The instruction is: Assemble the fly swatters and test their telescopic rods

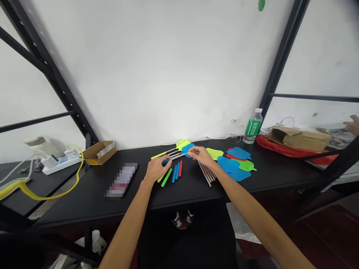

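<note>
My left hand (157, 168) is closed around a blue handle (166, 161) over the black table. A thin metal rod (179, 155) runs from that handle to my right hand (200, 155), whose fingertips pinch its far end. Just behind my hands lie fly swatters with metal shafts, one with a yellow head (183, 143) and one with a blue head (187, 148). Below them are loose green (166, 178), blue (175, 172) and red (180, 169) handles. Several metal rods (206, 172) lie side by side under my right wrist. Loose swatter heads (238, 152) are piled to the right.
A phone (122, 181) and an open cardboard box (100, 152) are on the left, near a power strip (61, 164) and yellow cable (80, 172). A water bottle (252, 126) stands back right. Another person's hand (352, 124) shows at the far right, beyond a torn carton (301, 140).
</note>
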{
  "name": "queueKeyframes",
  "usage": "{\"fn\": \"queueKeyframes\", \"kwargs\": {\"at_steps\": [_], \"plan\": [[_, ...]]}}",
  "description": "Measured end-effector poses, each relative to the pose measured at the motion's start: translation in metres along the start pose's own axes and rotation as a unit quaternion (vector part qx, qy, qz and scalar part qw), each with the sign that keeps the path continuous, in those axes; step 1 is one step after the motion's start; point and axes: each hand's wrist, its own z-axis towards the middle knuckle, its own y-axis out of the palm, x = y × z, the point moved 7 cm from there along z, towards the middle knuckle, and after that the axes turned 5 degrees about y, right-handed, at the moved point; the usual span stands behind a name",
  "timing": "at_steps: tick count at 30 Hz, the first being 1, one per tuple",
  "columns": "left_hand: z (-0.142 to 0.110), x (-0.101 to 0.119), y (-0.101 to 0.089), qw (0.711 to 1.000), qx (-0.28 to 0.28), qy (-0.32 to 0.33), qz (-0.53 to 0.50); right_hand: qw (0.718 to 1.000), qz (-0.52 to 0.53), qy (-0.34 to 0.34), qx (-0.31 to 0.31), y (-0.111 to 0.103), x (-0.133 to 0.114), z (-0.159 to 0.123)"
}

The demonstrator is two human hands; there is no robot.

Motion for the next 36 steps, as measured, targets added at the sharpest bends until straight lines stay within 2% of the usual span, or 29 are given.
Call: {"fn": "queueKeyframes", "kwargs": {"at_steps": [26,36], "plan": [[0.0009,-0.0017,0.0028,0.999,0.012,0.036,0.0,1.0,-0.002,0.006,-0.023,0.0035,-0.0023,-0.0016],[0.0001,0.0035,0.0015,0.999,-0.006,0.025,0.025,1.0,-0.003,0.005,-0.022,0.0033,0.0,-0.0004]]}}
